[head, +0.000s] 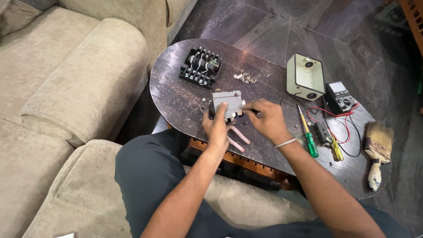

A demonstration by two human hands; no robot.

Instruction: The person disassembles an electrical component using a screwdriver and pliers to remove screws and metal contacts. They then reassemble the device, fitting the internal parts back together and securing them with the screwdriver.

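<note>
At the near middle of the dark oval table [176,94], a grey boxy plastic unit [226,102], gripped upright by the left hand [217,124]. Just beside it, right hand [267,120], fingertips pinched at its lower right edge. Under the hands, pink-handled pliers [238,137]. Farther back, a black ribbed terminal block [200,66].

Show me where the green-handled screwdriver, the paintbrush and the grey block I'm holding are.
green-handled screwdriver [311,144], head view, on its green handle.
paintbrush [379,140], head view, on the bristles.
grey block [227,101], head view, on its top face above the left hand [217,128].
</note>
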